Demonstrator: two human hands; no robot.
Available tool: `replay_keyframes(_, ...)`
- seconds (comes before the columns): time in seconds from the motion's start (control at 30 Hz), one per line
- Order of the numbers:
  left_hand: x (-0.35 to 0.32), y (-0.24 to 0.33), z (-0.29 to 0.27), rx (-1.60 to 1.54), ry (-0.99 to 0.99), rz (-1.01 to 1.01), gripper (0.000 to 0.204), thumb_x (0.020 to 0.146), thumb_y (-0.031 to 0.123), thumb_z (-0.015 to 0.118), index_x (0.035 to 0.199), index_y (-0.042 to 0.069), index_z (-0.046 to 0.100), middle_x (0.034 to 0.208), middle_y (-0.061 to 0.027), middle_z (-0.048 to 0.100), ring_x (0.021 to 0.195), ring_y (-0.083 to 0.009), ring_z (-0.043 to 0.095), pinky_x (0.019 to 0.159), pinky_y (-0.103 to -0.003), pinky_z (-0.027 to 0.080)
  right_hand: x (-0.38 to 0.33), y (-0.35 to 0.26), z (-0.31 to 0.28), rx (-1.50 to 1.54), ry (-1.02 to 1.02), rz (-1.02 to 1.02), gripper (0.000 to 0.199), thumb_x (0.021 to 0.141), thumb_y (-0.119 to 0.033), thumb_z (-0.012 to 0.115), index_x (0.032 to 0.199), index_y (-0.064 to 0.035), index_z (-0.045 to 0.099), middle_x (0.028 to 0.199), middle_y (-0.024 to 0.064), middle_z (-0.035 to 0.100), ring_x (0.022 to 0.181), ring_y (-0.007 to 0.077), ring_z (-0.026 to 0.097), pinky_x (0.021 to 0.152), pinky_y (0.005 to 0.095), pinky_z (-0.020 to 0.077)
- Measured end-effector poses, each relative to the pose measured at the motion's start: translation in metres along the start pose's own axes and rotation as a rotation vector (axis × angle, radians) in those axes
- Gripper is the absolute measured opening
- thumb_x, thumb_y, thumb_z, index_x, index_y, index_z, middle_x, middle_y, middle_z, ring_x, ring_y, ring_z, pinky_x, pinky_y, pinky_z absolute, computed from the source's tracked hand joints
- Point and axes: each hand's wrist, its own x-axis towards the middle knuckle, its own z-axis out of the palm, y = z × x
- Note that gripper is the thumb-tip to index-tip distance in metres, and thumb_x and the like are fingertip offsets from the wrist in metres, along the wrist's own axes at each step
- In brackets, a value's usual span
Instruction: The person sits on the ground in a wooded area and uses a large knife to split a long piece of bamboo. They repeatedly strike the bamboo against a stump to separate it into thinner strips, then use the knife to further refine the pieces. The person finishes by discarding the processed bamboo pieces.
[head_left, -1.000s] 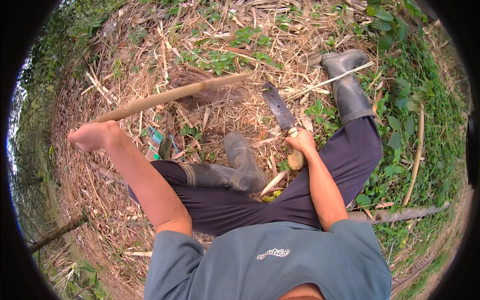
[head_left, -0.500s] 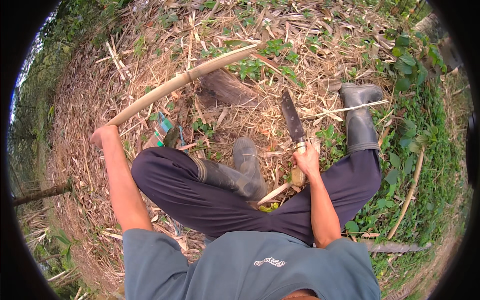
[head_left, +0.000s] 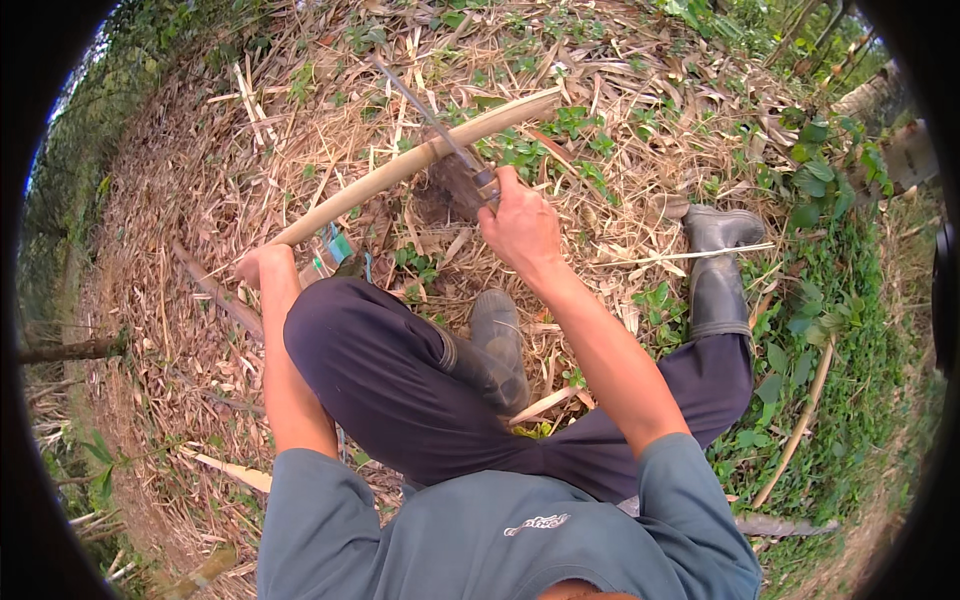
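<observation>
We are outdoors, in a bamboo grove or farm plot rather than any room. The ground (head_left: 200, 180) is bare earth buried under dry straw-coloured bamboo leaves, husks and split slivers, thickest across the upper left of the frame. Low green weeds (head_left: 830, 330) and grass crowd the right side. Thin standing stems (head_left: 60, 350) rise at the left edge, and a cut pale bamboo pole (head_left: 400, 170) lies across the litter in the upper centre. Black rubber boots (head_left: 720, 270) suit this rough ground.
</observation>
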Motion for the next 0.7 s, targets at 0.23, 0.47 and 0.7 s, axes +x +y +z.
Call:
replay_keyframes(0.23, -0.005, -0.05, -0.039, 0.273, -0.121, -0.107, 0.06, 0.092, 0.043, 0.052, 0.124, -0.007, 0.058, 0.135, -0.0278, 0.058, 0.121, -0.0386, 0.059, 0.106, -0.05, 0.042, 0.015, 0.001, 0.029, -0.15, -0.254, 0.107, 0.035, 0.085, -0.02, 0.071, 0.109, -0.0029, 0.051, 0.089, 0.0273, 0.07, 0.085, 0.0481, 0.07, 0.079, 0.0561, 0.0553)
replay_keyframes(0.47, -0.009, -0.084, -0.044, 0.537, -0.826, 1.558, 0.061, 0.096, 0.051, 0.052, 0.132, 0.003, 0.06, 0.14, -0.0251, 0.054, 0.137, -0.0377, 0.044, 0.115, -0.049, 0.033, 0.013, -0.006, 0.028, -0.178, -0.278, 0.129, 0.036, 0.086, -0.021, 0.071, 0.109, -0.0016, 0.051, 0.088, 0.0276, 0.07, 0.086, 0.0484, 0.069, 0.08, 0.0562, 0.0552)
replay_keyframes(0.7, -0.078, -0.083, -0.035, 1.033, -1.584, 1.455, 0.066, 0.094, 0.059, 0.055, 0.128, 0.002, 0.061, 0.118, -0.0235, 0.069, 0.112, -0.0384, 0.065, 0.098, -0.047, 0.05, 0.017, 0.001, 0.024, -0.269, -0.272, 0.065, 0.03, 0.087, -0.019, 0.064, 0.108, -0.0035, 0.051, 0.087, 0.025, 0.071, 0.084, 0.0446, 0.071, 0.077, 0.0546, 0.0561)
